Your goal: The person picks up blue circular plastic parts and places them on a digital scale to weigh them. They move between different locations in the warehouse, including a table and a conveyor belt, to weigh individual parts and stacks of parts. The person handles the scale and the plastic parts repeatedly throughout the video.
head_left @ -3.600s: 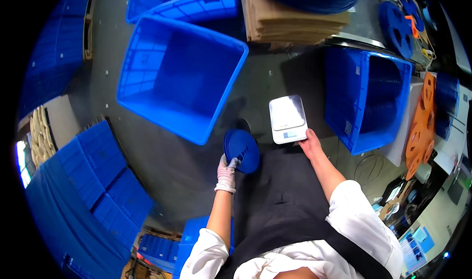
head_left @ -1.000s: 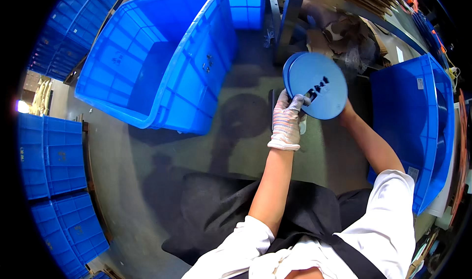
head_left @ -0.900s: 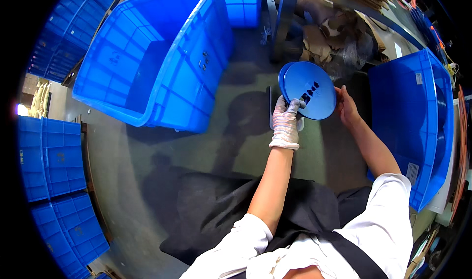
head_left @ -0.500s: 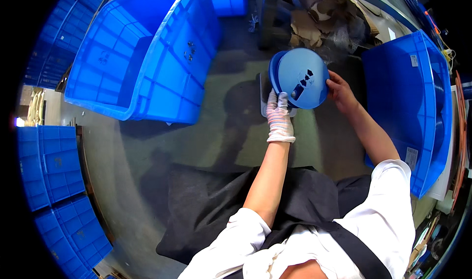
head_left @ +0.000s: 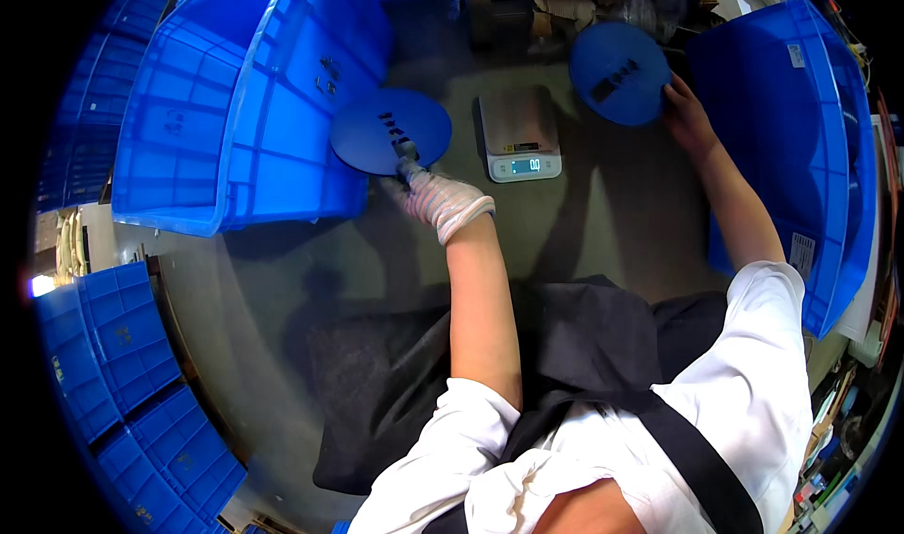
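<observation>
I see the left hand [head_left: 441, 200] closed on the left disc [head_left: 377, 142] near its edge, upper left, and the right hand [head_left: 690, 121] pinching the right disc [head_left: 625, 52] by its rim, upper right; between, nearer the left hand, lies the scale [head_left: 519, 127], lengthwise up the frame.

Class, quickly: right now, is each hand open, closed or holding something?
Left hand, gloved: closed, holding a blue disc.
Right hand, bare: closed, holding another blue disc by its edge.

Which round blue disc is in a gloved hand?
The left round blue disc, overlapping the large blue bin in view: the gloved left hand grips it. The bare right hand holds the other disc.
</observation>
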`<state>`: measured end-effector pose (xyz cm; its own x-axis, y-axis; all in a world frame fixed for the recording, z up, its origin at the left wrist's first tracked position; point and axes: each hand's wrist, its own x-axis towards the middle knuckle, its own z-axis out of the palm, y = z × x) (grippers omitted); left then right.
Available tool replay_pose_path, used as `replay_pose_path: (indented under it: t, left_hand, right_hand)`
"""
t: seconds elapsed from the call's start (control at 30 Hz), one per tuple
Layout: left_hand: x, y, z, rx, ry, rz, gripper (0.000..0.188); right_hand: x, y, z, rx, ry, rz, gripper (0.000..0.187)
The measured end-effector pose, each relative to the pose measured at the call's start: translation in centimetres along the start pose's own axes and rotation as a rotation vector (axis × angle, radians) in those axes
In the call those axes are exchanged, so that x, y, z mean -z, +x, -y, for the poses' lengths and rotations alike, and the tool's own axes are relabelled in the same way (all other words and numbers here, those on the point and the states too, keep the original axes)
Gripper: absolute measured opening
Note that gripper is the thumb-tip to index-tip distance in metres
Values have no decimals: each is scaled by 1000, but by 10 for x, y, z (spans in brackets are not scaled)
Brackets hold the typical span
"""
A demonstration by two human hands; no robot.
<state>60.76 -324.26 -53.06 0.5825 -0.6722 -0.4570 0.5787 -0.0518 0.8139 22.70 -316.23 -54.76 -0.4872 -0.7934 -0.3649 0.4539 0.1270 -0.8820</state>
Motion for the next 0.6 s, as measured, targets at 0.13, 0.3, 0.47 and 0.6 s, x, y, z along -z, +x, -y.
replay_pose_path:
  t: [0.13, 0.3, 0.47, 0.6]
  left_hand:
    - [2, -2, 4, -1, 5, 5, 54]
    - [-3, -21, -11, 48, 70, -45, 53]
    - [-3, -28, -10, 94, 127, -2, 53]
    - [8, -24, -12, 9, 70, 27, 56]
  right_hand:
    - [-3, 25, -16, -43, -171, 118, 42]
    - [-85, 46, -48, -153, -406, 287, 42]
    - [-108, 78, -93, -162, -466, 289, 35]
    - [-124, 88, -113, -144, -636, 240, 34]
